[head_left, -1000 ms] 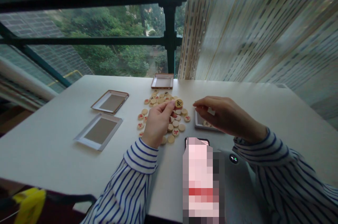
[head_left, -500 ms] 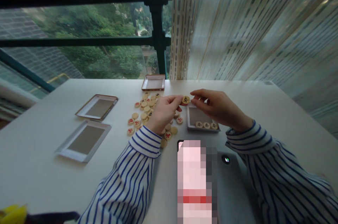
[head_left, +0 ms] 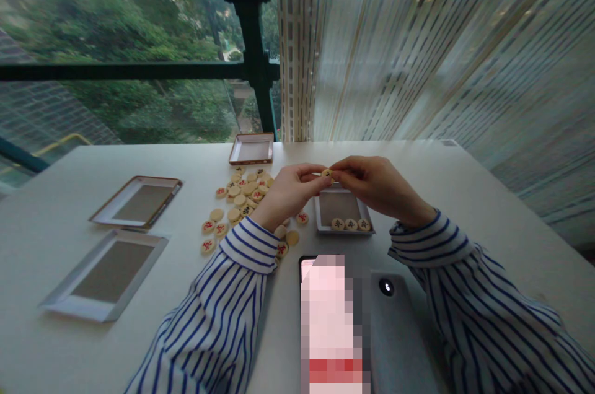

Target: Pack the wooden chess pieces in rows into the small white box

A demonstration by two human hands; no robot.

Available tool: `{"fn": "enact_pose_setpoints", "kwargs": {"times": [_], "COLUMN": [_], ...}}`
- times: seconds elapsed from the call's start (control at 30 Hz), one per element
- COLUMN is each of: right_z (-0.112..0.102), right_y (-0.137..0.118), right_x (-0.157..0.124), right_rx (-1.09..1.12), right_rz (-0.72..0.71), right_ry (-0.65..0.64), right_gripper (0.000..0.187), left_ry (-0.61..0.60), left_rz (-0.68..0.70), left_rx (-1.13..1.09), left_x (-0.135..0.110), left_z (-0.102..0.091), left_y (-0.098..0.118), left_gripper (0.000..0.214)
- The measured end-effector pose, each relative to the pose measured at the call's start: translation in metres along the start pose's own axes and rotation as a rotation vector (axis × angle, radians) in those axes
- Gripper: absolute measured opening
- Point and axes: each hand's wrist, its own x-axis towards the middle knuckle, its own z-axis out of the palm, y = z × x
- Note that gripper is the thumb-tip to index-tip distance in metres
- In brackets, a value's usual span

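Observation:
My left hand (head_left: 292, 189) pinches a round wooden Chinese chess piece (head_left: 328, 174), its dark-marked face showing. From the other side, the closed fingertips of my right hand (head_left: 372, 183) grip the same piece. Both hands hold it above the far part of a small open box (head_left: 320, 227). Inside that box, three black-marked chess pieces (head_left: 351, 225) lie in a row along the near wall. To the left, a heap of chess pieces (head_left: 239, 201) with red, black and blank faces is spread over the table, partly hidden behind my left hand.
A brown-rimmed tray (head_left: 139, 199) and a white tray (head_left: 116, 276) lie at the left. Another brown-rimmed tray (head_left: 253, 149) is near the far edge of the white table (head_left: 488, 214). A phone (head_left: 325, 319) and a grey device (head_left: 400, 326) lie in front.
My right hand has closed in and taken hold of the piece that my left hand alone held. The view has shifted somewhat to the right.

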Motion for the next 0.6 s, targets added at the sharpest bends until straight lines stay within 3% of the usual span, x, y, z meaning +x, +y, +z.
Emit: {"fn": "enact_pose_setpoints", "kwargs": {"times": [0.3,0.6], "right_z": [0.0002,0.0031], "right_y": [0.0035,0.0037], "right_x": [-0.0001,0.0008], "right_rx": [-0.043,-0.134], "right_rz": [-0.063,-0.140], "right_ry": [-0.133,-0.115], "right_gripper": [0.025,0.023], "left_ry": [0.009,-0.033], "left_rz": [-0.003,0.021], "left_rx": [0.049,0.077], "left_x": [0.0076,0.0080], "left_z": [-0.0049,-0.0088], "left_y": [-0.0110,-0.0095], "left_gripper": [0.018,0.021]}}
